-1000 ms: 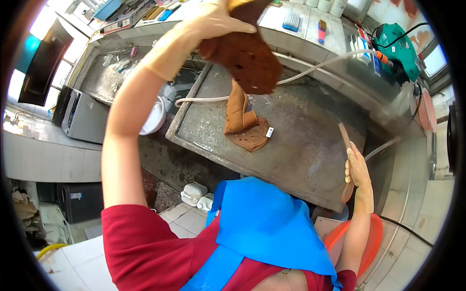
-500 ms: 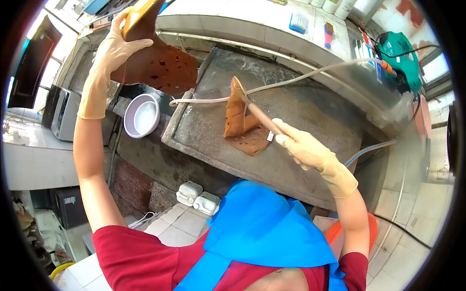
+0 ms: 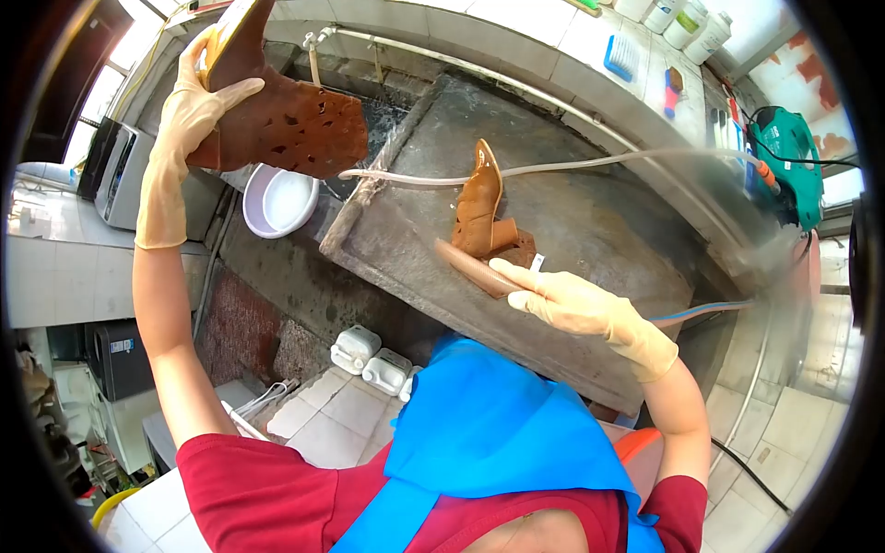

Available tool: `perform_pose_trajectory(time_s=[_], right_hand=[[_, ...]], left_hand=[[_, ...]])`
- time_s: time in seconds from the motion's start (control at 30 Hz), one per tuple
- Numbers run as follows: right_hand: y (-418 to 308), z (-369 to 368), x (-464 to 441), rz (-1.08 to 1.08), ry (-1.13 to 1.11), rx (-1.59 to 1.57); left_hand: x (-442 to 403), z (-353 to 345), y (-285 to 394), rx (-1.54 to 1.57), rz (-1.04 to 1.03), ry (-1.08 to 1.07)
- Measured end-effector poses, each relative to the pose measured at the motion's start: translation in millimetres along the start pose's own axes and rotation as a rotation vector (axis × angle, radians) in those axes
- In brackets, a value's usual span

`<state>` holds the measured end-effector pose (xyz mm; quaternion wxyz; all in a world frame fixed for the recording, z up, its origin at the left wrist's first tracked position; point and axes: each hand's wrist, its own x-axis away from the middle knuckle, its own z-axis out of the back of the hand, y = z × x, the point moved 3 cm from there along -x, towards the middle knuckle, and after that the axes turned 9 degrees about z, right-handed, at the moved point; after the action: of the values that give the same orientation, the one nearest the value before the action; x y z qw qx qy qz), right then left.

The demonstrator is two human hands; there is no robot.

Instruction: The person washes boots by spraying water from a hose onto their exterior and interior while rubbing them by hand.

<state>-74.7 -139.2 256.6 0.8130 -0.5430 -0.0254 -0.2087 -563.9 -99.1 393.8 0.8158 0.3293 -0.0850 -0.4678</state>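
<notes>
My left hand [image 3: 189, 115], in a pale rubber glove, is closed around a brown leather boot [image 3: 290, 124] with small cutouts, holding it up at the upper left. The boot's tan sole faces the hand. My right hand [image 3: 576, 309], gloved alike, grips a brownish hose [image 3: 475, 269] whose free end points left and is blurred. Just beyond that hose, a matching brown boot [image 3: 479, 207] rests on the grey stone slab [image 3: 590, 212], its toe pointing away and its shaft folded over. A small white tag shows beside it, near my right fingertips.
A pale hose [image 3: 590, 164] crosses the slab from a green machine [image 3: 788, 157] at the right. A white basin [image 3: 281, 201] stands left of the slab. White jugs [image 3: 357, 348] sit below. Brushes [image 3: 621, 57] and bottles [image 3: 687, 23] line the tiled ledge.
My right hand has drawn the hose end down and left, away from the boot on the slab. The boot in my left hand is still held up. The view has shifted slightly.
</notes>
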Motion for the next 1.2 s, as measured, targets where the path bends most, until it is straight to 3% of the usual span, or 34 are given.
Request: perform_pose_trajectory(time_s=[0.23, 0.4, 0.53, 0.6, 0.67, 0.83, 0.93, 1.0, 1.07, 1.13, 1.2], right_hand=[[2.6, 0.7, -6.7, -0.011, -0.041, -0.021], [11.4, 29.5, -17.2, -0.149, 0.119, -0.050], [34.8, 53.8, -24.5, -0.072, 0.298, -0.001], [32.4, 67.0, -22.3, -0.096, 0.314, 0.044], [17.1, 78.2, -13.4, -0.374, 0.338, -0.218], [49.1, 75.9, 11.1, -0.503, 0.453, -0.453], [53.2, 77.8, 18.2, -0.549, 0.497, -0.500], [54.4, 77.3, 17.8, -0.552, 0.511, -0.520], [55.6, 77.2, 17.2, -0.517, 0.537, -0.520], [56.3, 74.4, 16.6, -0.515, 0.544, -0.511], [56.4, 72.2, 15.8, -0.502, 0.564, -0.493]], left_hand=[[-6.5, -21.6, 14.5, 0.007, -0.051, -0.043], [-13.7, -45.7, 36.8, 0.025, -0.060, -0.123], [-21.8, -79.8, 42.5, -0.008, -0.118, -0.235], [-21.6, -106.7, 40.5, -0.083, -0.035, -0.323], [-13.0, -128.1, 49.9, -0.293, 0.029, -0.398], [-16.6, -141.6, 45.7, -0.158, -0.016, -0.519], [-20.0, -127.5, 44.8, 0.194, 0.006, -0.642], [-13.6, -115.7, 47.1, 0.230, 0.055, -0.643], [-12.1, -104.1, 45.1, 0.241, 0.002, -0.449], [-5.0, -108.3, 42.6, 0.247, -0.071, -0.401], [13.5, -118.1, 36.7, 0.615, 0.091, -0.341]])
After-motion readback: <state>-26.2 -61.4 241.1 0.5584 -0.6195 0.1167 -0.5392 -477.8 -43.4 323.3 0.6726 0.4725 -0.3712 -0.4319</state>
